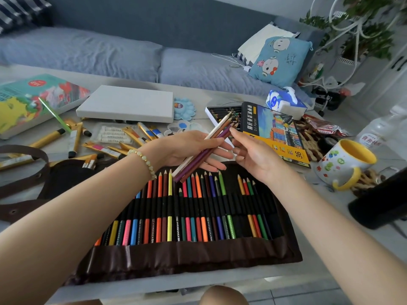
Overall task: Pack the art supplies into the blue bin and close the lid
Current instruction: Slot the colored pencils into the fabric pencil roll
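My left hand (189,150) is palm up with a bunch of pencils (207,148) lying across it, thumb clamped over them and fingers nearly straight. My right hand (255,157) is loosely curled, fingertips (232,130) at the bunch's pointed end; can't tell if that's a proper pinch. Both hover over the unrolled pencil roll (189,256), which reaches the table's (312,245) near edge. The pastel box (275,133) is just behind, the mug (343,161) near on the right.
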Action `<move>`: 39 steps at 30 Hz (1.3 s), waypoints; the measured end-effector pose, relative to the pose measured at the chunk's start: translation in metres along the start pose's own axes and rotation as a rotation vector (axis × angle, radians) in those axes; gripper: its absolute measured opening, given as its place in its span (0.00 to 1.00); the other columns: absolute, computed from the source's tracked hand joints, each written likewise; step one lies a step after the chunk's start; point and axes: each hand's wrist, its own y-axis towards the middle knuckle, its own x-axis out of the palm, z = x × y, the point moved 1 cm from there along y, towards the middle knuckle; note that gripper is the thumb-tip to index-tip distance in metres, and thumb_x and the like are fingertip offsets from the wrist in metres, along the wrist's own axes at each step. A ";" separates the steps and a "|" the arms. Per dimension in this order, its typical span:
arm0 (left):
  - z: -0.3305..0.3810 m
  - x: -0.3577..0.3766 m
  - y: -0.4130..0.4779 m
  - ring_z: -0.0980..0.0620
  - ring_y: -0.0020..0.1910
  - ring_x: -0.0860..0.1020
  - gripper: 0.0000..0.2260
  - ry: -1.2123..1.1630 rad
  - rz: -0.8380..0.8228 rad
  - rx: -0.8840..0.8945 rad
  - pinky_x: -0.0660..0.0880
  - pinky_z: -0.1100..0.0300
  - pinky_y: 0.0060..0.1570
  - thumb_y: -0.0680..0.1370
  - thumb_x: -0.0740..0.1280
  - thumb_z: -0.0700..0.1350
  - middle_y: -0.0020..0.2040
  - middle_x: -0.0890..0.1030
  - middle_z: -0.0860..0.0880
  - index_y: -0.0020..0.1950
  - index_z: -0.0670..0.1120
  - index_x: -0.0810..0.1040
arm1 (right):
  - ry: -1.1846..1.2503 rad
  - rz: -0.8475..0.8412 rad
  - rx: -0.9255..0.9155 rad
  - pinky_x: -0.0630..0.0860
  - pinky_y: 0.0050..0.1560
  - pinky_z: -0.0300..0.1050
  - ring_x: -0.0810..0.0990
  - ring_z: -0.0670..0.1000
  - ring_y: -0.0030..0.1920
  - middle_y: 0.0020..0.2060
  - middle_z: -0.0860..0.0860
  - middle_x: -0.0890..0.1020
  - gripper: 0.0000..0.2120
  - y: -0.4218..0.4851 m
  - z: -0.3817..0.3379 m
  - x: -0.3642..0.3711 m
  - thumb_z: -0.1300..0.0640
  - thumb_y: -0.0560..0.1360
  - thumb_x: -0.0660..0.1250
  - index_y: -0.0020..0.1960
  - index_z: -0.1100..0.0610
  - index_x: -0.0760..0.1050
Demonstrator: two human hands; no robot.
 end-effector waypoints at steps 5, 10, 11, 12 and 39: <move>-0.001 0.000 0.006 0.46 0.47 0.84 0.16 0.049 0.019 -0.011 0.82 0.56 0.46 0.82 0.57 0.50 0.54 0.83 0.44 0.61 0.42 0.76 | 0.048 -0.013 -0.042 0.73 0.40 0.36 0.75 0.45 0.38 0.37 0.46 0.78 0.07 0.000 -0.001 -0.005 0.50 0.75 0.68 0.45 0.54 0.78; -0.010 -0.014 0.022 0.55 0.28 0.71 0.17 0.420 0.317 0.055 0.71 0.67 0.26 0.83 0.54 0.50 0.52 0.83 0.47 0.59 0.43 0.78 | 0.262 0.047 -0.080 0.79 0.46 0.39 0.82 0.47 0.43 0.40 0.49 0.84 0.06 0.001 -0.006 -0.022 0.54 0.78 0.64 0.45 0.55 0.77; -0.013 -0.017 0.025 0.55 0.29 0.68 0.17 0.493 0.320 0.040 0.68 0.66 0.26 0.83 0.54 0.50 0.51 0.83 0.49 0.57 0.44 0.79 | 0.246 0.045 -0.093 0.79 0.46 0.39 0.82 0.47 0.43 0.40 0.49 0.84 0.06 0.000 -0.006 -0.026 0.54 0.78 0.63 0.46 0.55 0.77; -0.016 -0.018 0.027 0.54 0.29 0.67 0.16 0.553 0.299 0.009 0.67 0.66 0.26 0.83 0.55 0.51 0.50 0.83 0.50 0.55 0.46 0.80 | 0.220 0.042 -0.107 0.79 0.46 0.40 0.82 0.46 0.42 0.40 0.49 0.84 0.06 0.000 -0.006 -0.028 0.55 0.78 0.63 0.47 0.55 0.78; -0.019 -0.012 0.021 0.53 0.29 0.65 0.08 0.504 0.225 -0.072 0.64 0.63 0.29 0.73 0.71 0.55 0.30 0.67 0.50 0.38 0.54 0.77 | -0.393 -0.054 -0.121 0.78 0.34 0.35 0.81 0.44 0.32 0.36 0.52 0.82 0.02 0.006 -0.002 -0.006 0.58 0.76 0.67 0.46 0.56 0.78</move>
